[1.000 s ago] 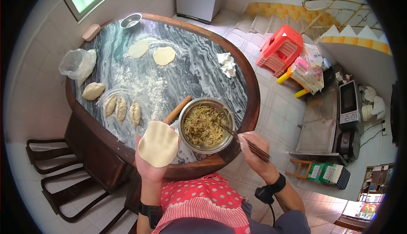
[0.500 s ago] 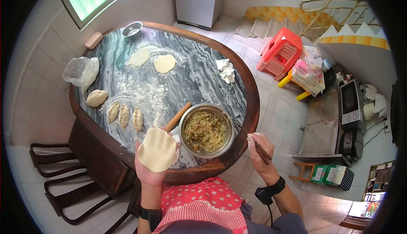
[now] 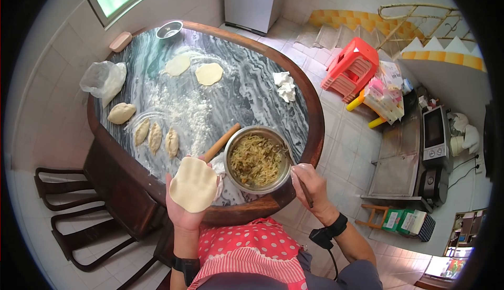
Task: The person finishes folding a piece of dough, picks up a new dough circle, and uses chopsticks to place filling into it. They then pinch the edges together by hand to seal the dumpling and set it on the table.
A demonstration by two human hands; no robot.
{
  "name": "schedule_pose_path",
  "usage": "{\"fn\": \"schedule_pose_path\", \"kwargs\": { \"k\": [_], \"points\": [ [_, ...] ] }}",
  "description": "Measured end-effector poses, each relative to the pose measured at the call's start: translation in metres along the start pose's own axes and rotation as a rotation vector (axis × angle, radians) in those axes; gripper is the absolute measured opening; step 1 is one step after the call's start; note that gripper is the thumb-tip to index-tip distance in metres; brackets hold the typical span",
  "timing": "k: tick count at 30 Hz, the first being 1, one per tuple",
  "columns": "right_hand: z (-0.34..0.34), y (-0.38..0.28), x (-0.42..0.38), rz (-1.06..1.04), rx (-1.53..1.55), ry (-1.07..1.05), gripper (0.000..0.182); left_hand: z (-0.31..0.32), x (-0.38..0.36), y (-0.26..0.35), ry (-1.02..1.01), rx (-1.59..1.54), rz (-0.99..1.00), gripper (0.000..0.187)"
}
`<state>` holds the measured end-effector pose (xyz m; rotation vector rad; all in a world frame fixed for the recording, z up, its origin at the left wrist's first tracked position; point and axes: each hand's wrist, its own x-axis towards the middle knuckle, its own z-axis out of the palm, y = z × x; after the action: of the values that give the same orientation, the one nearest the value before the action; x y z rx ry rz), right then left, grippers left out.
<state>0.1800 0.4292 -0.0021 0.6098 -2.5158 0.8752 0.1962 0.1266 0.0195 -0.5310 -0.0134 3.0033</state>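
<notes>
On the upturned palm of my left hand (image 3: 185, 216) lies a flat round dough wrapper (image 3: 193, 185) with finger-shaped dents. My right hand (image 3: 314, 191) is closed around dark chopsticks (image 3: 305, 190), whose tips reach the right rim of a steel bowl (image 3: 229, 169). Shredded filling (image 3: 257, 161) fills much of this bowl. A wooden rolling pin (image 3: 223, 142) rests left of the bowl, beside a white cloth (image 3: 218, 165). Three pleated dumplings (image 3: 155, 138) lie in a row on the floured marble table (image 3: 252, 90), near a larger lump of dough (image 3: 122, 113). Farther back are two flat wrappers (image 3: 209, 74).
A plastic bag (image 3: 112, 81) and a pink dish (image 3: 121, 41) sit at the table's left edge. A small metal bowl (image 3: 169, 30) stands at the back, crumpled tissue (image 3: 284, 86) at the right. Dark chairs (image 3: 68, 187) are at left, red stools (image 3: 352, 69) beyond the table.
My right hand has moved slightly left, bringing the chopsticks to the bowl's right rim. The whole view has shifted a little. My left hand still supports the wrapper.
</notes>
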Motion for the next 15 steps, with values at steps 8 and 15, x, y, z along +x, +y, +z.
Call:
{"fn": "schedule_pose_path", "kwargs": {
  "k": [8, 15],
  "points": [
    [0.002, -0.012, 0.015, 0.108, 0.225, -0.036, 0.015, 0.001, -0.001, 0.003, 0.006, -0.050, -0.008, 0.060],
    [0.003, 0.000, -0.004, 0.359, 0.458, -0.170, 0.014, -0.004, 0.003, 0.000, -0.094, 0.093, -0.054, 0.051]
  ]
}}
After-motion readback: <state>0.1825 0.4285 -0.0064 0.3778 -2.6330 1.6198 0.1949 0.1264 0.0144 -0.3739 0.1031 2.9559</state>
